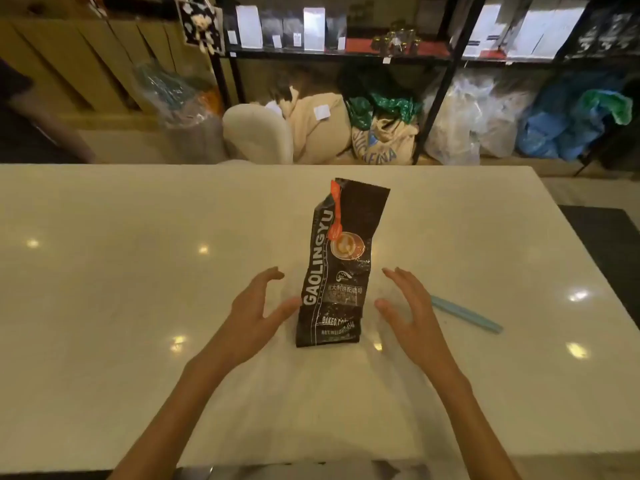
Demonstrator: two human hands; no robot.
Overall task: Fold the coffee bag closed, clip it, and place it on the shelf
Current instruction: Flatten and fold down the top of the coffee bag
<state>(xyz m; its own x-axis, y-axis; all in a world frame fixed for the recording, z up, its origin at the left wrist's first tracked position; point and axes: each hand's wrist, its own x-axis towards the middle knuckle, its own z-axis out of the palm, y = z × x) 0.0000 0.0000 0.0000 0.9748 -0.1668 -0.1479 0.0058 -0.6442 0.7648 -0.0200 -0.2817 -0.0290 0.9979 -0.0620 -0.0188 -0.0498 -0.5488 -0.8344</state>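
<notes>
Left hand (254, 315) and right hand (408, 311) hover either side of coffee bag (337, 268), fingers spread, gripping nothing. Bag stands mid-desk (104, 271), top unfolded; print reads "GAOLINGYU", "BAKED", "NET WEIGHT". Orange scoop (335, 216) on its front. Blue clip (465, 313) lies right. Shelf (346, 53) behind holds packets.

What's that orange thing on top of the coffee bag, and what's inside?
An orange spoon hangs at the open top of the coffee bag, lying down its front. The black foil hides whatever is inside. The bag stands on the white table.
</notes>
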